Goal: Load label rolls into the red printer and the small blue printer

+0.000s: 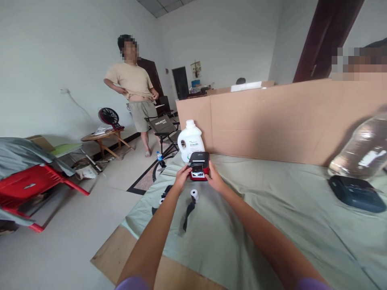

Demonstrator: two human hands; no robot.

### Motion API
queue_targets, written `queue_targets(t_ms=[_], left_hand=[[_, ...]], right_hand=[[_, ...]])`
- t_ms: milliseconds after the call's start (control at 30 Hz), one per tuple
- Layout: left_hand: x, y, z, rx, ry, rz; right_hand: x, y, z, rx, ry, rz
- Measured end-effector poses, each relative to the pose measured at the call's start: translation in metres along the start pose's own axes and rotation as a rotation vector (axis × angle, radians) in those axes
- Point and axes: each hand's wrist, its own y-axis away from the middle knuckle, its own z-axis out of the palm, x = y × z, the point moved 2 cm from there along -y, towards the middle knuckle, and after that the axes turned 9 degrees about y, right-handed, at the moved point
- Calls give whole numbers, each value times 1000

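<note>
A small red and black label printer (pixel 199 158) is held between my two hands above the green cloth (pixel 223 225). My left hand (pixel 183 175) grips its left side, and my right hand (pixel 214 177) is closed round the right side. Its front shows a dark opening with something pale below. Just nearer to me lies a white paper roll (pixel 194 195) with a dark strip (pixel 189 213) trailing from it. By my left forearm a second roll (pixel 162 201) and some black pieces (pixel 167 190) are partly hidden. Behind the printer stands a white jug (pixel 191 140).
A tall cardboard panel (pixel 242 125) borders the table's far side. On the right are a dark case-like device (pixel 356 193) and a large clear plastic bottle (pixel 363 149). A person (pixel 133 84) stands beyond, near a folding chair (pixel 163 125). A red chair (pixel 30 181) is at left.
</note>
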Motion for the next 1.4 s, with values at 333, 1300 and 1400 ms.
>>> queue_targets(t_ms=[333, 1300, 1400], left_hand=[[5, 145, 33, -333, -517, 562], [-90, 273, 116, -1044, -1233, 497], [-86, 265, 119, -908, -1072, 462]], right_hand=[[64, 156, -299, 308, 860, 312], [-48, 220, -273, 357, 879, 538], [-82, 226, -234, 356, 857, 514]])
